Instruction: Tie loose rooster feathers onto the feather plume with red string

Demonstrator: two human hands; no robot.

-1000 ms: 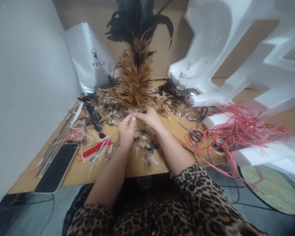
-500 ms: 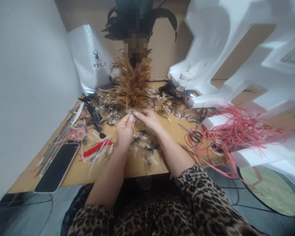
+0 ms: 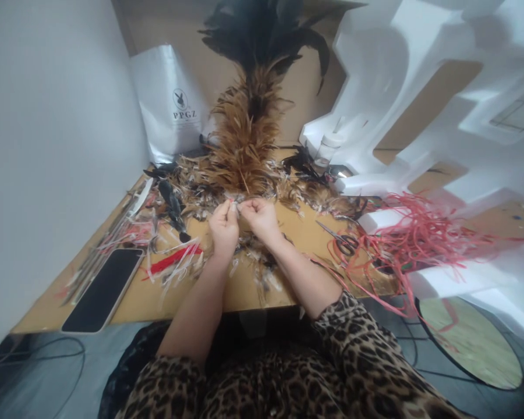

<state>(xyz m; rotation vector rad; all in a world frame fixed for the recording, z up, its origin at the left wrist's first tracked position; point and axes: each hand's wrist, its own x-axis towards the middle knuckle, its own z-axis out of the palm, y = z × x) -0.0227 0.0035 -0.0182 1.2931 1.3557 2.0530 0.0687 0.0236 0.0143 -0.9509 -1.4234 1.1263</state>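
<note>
My left hand [image 3: 224,226] and my right hand [image 3: 257,216] meet over the middle of the wooden table [image 3: 244,288], both pinched on the base of a tall bundle of brown and black feathers [image 3: 250,125]. The fingertips touch at the quill ends, where a small pale scrap shows between them. Loose feather trimmings [image 3: 262,262] lie under and around both hands.
A black phone [image 3: 103,289] lies at the left near the table's front edge. Scissors [image 3: 343,237] rest right of my hands, beside a tangle of red strips [image 3: 414,238]. White foam blocks [image 3: 419,105] stand at the right, a white bag [image 3: 170,105] at the back.
My right hand's fingers have curled in tighter against the left hand at the feather base. The view has shifted slightly.
</note>
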